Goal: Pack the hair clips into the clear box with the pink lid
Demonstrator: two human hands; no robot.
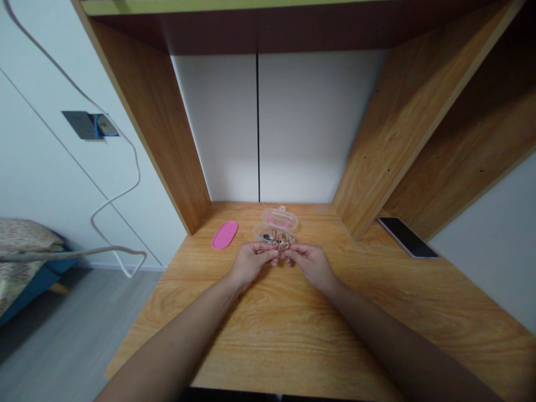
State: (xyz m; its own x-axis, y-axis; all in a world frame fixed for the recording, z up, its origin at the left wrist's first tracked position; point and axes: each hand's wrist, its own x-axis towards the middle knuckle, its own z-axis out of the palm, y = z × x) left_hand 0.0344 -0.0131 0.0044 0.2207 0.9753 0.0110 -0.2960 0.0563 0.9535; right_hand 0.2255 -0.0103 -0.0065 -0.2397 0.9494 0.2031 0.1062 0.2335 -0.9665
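Note:
In the head view, a copper-coloured metal piece (280, 240) with thin loops, some shaped like rabbit ears, is held up between my two hands. I cannot tell if it is one piece or two joined. My left hand (250, 261) pinches its left side with thumb and fingers. From the right, my right hand (310, 263) pinches it the same way. Just behind the fingertips sits a small clear plastic box (258, 229), its hinged lid (280, 214) raised. Something dark lies in the box, partly hidden by the hands and the metal piece.
A pink oval plate or lid (225, 234) lies on the wooden desk (288, 329), left of the box. To the right, a phone (408, 238) rests by the upright wooden panel (377, 139). A white cable (137, 167) hangs along the wall at left, beside an open socket (104, 125).

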